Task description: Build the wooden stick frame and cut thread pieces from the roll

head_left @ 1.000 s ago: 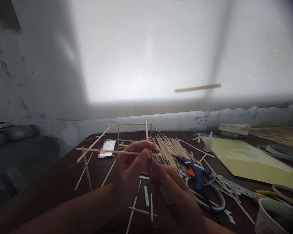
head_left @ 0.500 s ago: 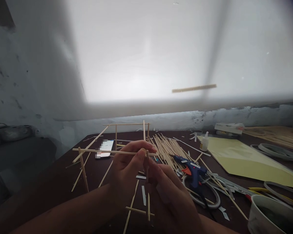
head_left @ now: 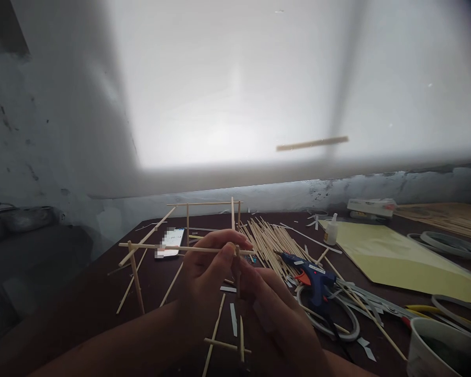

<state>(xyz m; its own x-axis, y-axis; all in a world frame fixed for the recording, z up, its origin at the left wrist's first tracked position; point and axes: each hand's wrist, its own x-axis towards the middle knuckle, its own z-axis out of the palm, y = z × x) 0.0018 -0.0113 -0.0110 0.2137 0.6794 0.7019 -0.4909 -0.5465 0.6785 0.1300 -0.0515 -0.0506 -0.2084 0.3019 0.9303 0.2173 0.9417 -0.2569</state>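
A frame of thin wooden sticks (head_left: 149, 246) stands on the dark table in front of me. At its near right corner, my left hand (head_left: 210, 267) pinches the horizontal top stick where it meets an upright. My right hand (head_left: 272, 298) is closed around that upright stick (head_left: 237, 277) just below the joint. Both hands touch or nearly touch there, and the fingers hide part of the joint. Lower sticks of the frame (head_left: 227, 345) cross beneath my hands.
Right of my hands lie a pile of loose sticks (head_left: 269, 243), a blue glue gun (head_left: 316, 277), a tape roll (head_left: 351, 319) and a small glue bottle (head_left: 331, 230). Yellow sheets (head_left: 396, 256) and a white cup (head_left: 419, 345) are farther right. A phone (head_left: 175, 243) lies at left.
Both hands keep their hold on the corner joint. The whole view has shifted slightly, so things appear a little lower; nothing else visibly differs.
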